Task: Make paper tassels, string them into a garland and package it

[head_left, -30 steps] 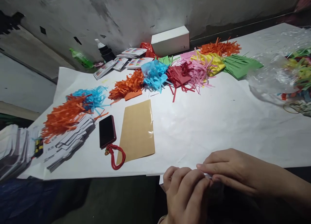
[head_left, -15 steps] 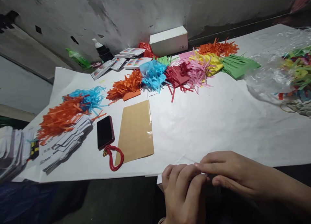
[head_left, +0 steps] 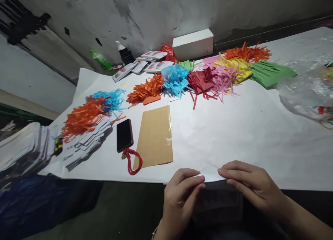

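At the near edge of the table, my left hand [head_left: 182, 191] pinches one end of a narrow strip of white paper [head_left: 212, 178]. My right hand [head_left: 252, 184] grips the other end with thumb and fingers, a short way to the right. Most of the paper is hidden by my fingers. Below the strip shows a dim, see-through panel [head_left: 218, 202], too dark to make out. Beyond my left hand, a tan sheet [head_left: 156, 137] lies flat, with a dark phone [head_left: 125, 135] and its red wrist strap [head_left: 135, 160] on its left.
Fringed paper bundles, among them blue [head_left: 175, 80], dark red [head_left: 203, 81] and green [head_left: 273, 73], line the back of the white-covered table [head_left: 223, 136]. A white box [head_left: 193, 44] stands by the wall. Clear plastic [head_left: 307, 84] lies right; stacked white papers [head_left: 88, 143] lie left.
My hands, close together before, are now apart with the white strip stretched between them. My left hand has turned and shifted slightly left. The view has swung a little to the left.
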`<state>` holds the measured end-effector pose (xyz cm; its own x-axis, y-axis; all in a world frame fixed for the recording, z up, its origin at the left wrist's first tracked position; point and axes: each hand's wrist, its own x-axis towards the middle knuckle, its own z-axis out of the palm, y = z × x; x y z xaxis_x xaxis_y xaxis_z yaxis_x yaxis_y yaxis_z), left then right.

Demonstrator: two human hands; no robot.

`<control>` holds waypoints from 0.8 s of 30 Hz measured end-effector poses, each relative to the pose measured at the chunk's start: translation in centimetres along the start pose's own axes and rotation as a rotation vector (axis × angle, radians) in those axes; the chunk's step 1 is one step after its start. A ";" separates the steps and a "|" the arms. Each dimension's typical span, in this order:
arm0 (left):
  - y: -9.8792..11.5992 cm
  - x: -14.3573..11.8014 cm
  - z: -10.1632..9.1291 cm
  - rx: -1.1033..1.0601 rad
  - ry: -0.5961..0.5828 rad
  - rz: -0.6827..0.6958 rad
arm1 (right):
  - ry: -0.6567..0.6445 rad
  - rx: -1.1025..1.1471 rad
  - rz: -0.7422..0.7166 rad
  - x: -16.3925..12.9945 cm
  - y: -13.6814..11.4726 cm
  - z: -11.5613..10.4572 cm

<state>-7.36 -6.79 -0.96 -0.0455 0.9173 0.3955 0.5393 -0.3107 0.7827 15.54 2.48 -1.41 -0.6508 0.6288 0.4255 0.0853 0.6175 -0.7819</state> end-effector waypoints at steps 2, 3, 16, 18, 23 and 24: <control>-0.2 -0.1 0.4 -0.053 0.061 -0.007 | 0.019 -0.079 -0.048 0.2 -0.1 0.5; -0.3 -0.3 0.7 -0.079 0.086 -0.002 | 0.039 -0.112 -0.069 0.2 -0.1 0.8; -2.6 -5.2 -10.7 -0.005 0.658 -0.241 | -0.230 -0.319 -0.131 8.3 1.3 4.9; -3.6 -6.0 -13.2 0.036 0.632 -0.366 | -0.354 -0.457 -0.229 11.5 2.6 8.9; -6.1 -7.5 -14.2 -0.031 0.522 -0.531 | -0.533 -0.511 -0.384 15.4 5.2 15.2; -6.6 -7.7 -14.2 -0.050 0.523 -0.546 | -0.538 -0.493 -0.407 15.2 5.5 14.7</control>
<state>-22.47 -15.36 -2.38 -0.6948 0.7104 0.1123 0.2877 0.1315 0.9486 -4.96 8.43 -5.95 -0.9630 0.0778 0.2582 0.0048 0.9623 -0.2721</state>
